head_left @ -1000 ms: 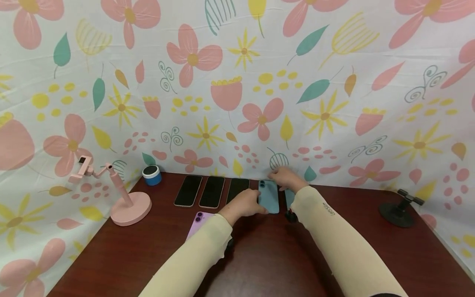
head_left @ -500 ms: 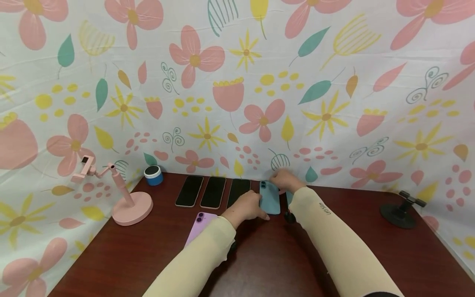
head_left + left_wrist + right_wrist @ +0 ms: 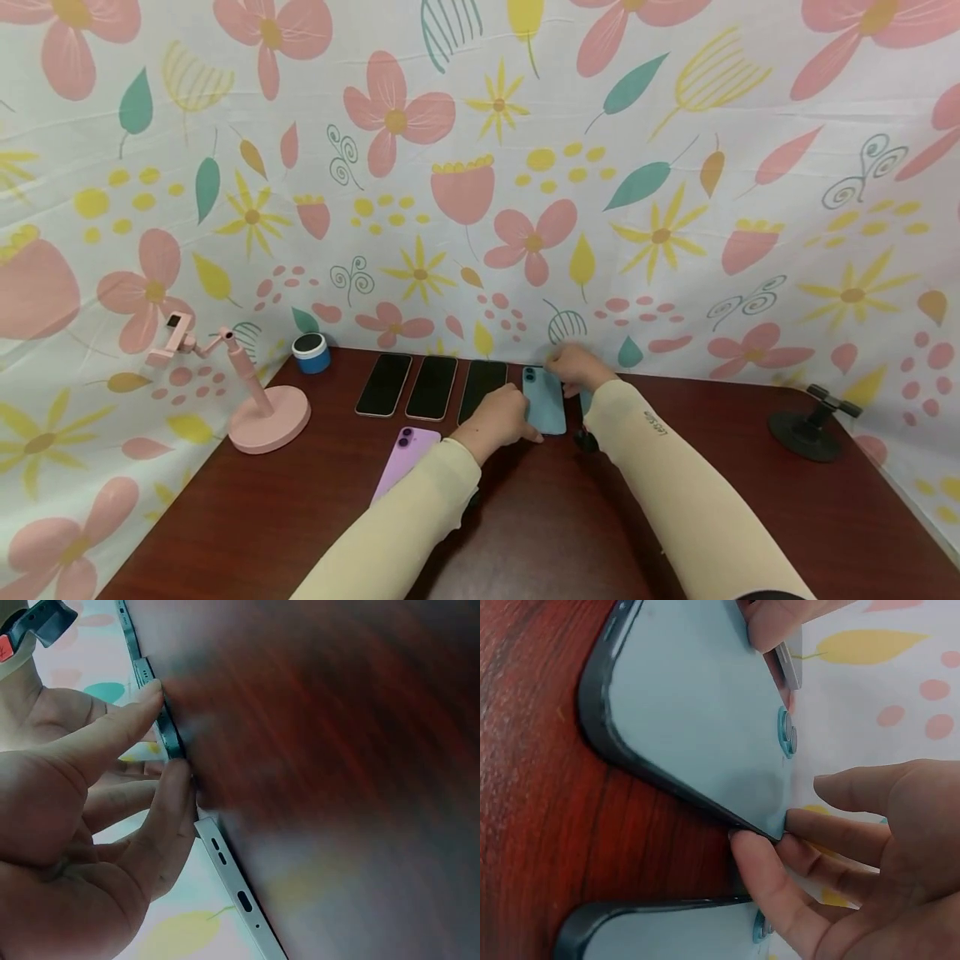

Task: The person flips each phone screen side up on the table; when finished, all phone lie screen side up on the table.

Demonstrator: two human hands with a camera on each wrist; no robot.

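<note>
A light blue smartphone (image 3: 546, 404) lies back side up on the table, its camera lenses at the far end. My left hand (image 3: 498, 419) holds it at the near left corner, thumb along the bottom edge and a finger against the left side. My right hand (image 3: 581, 367) is at its far right corner; in the right wrist view fingertips touch the edges of the phone (image 3: 690, 705) there, while the thumb stays apart. A second blue phone (image 3: 660, 935) lies to the right, largely hidden by my right arm in the head view.
Dark-screened phones lie in a row to the left: one phone (image 3: 384, 385), another phone (image 3: 432, 389) and a partly covered phone (image 3: 480, 383). A purple phone (image 3: 408, 458) lies by my left sleeve. A pink stand (image 3: 268, 410), blue-and-white jar (image 3: 312, 357) and black stand (image 3: 806, 433) flank them.
The hands and the blue phone have stayed nearly in place. My right fingers have shifted slightly at the phone's far corner. The whole head view has moved a little.
</note>
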